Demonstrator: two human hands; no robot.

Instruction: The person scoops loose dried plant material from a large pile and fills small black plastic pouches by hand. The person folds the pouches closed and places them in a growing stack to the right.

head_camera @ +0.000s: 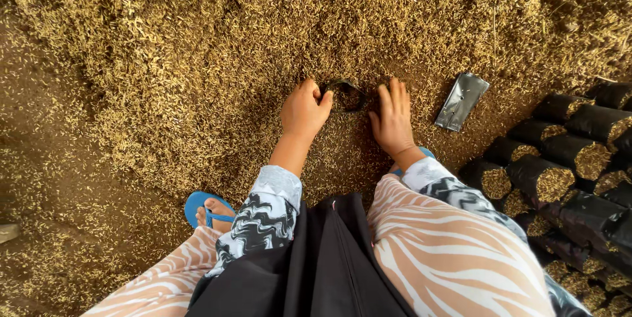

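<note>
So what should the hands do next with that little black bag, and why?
Probably scoop husk into the bag. The left hand pinches the rim of the small black bag, holding its mouth open against the husk pile, and the right hand lies flat on the husk beside it. The filled bags stacked at the right are packed with the same husk.

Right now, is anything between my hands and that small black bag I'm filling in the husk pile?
Nothing visible. The left hand already grips the rim of the small black bag, and the right hand rests on the rice husk pile just beside its opening, with only loose husk between.
</note>
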